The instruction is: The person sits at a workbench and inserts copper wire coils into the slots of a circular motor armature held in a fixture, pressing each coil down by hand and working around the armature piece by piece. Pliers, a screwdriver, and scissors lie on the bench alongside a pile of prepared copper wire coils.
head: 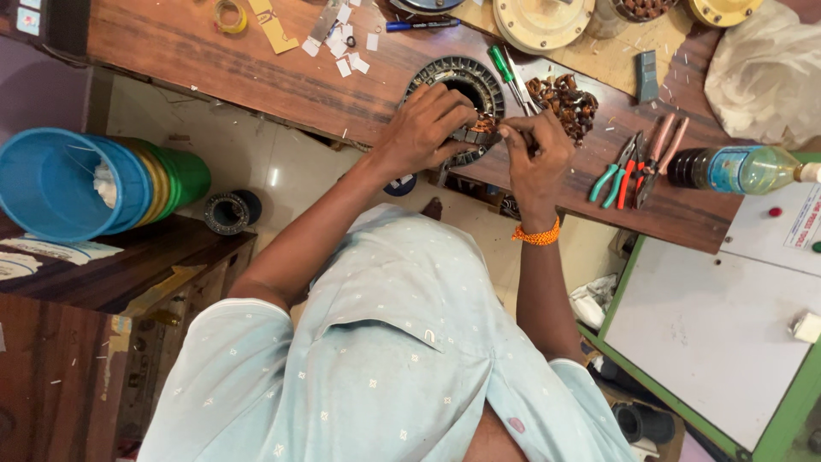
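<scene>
A round grey metal stator ring [462, 75] with slotted teeth lies at the near edge of the wooden bench [256, 68]. My left hand [423, 128] grips its near rim, fingers curled over the teeth. My right hand [534, 150] is beside it, pinching a thin tool or wire against copper winding [485, 125] at the ring's edge. An orange thread band circles my right wrist. A heap of loose copper wire [566, 101] lies just behind my right hand.
Pliers and cutters [637, 162] and a plastic bottle [740, 168] lie right. A green-handled screwdriver [505, 68], blue pen [421, 25], tape roll [229, 14] and paper scraps are behind. Stacked buckets [77, 184] stand left; a white green-edged table [710, 325] is right.
</scene>
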`<state>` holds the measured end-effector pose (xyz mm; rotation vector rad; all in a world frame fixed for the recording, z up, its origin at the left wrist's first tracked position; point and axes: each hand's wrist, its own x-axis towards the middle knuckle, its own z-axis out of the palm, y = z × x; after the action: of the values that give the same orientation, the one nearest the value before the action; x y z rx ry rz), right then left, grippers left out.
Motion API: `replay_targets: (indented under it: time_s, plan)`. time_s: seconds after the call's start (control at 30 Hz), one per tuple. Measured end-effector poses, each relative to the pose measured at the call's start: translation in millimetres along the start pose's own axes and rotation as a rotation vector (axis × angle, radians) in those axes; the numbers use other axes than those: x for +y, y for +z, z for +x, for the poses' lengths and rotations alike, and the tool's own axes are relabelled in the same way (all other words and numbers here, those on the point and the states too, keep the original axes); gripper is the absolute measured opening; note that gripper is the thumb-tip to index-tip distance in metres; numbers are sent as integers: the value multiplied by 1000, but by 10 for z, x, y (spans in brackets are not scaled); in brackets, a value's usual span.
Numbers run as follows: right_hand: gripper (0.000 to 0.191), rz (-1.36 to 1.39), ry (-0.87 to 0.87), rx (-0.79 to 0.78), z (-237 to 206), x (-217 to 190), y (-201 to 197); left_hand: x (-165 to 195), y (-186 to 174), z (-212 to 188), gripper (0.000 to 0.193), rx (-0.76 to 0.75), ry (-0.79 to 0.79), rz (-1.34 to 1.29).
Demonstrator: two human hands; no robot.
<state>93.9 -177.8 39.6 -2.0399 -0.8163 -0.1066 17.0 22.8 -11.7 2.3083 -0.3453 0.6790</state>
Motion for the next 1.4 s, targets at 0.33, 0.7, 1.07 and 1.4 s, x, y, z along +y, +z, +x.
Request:
replay_targets:
  time_s: [0.33, 0.7, 1.07, 1.4]
  plan:
    - [8, -70, 210, -20, 328, 129, 266, 67, 2, 487, 35, -101, -646, -326]
    - [13, 9, 80, -130, -18, -270, 147, -289, -242, 351, 18, -315, -324, -841]
    - [9, -37, -2, -60, -582, 93, 423, -108, -285, 218, 42, -316, -109, -126]
    - [9, -44, 24, -34, -258, 54, -49, 52, 13, -43, 48, -20, -35, 35]
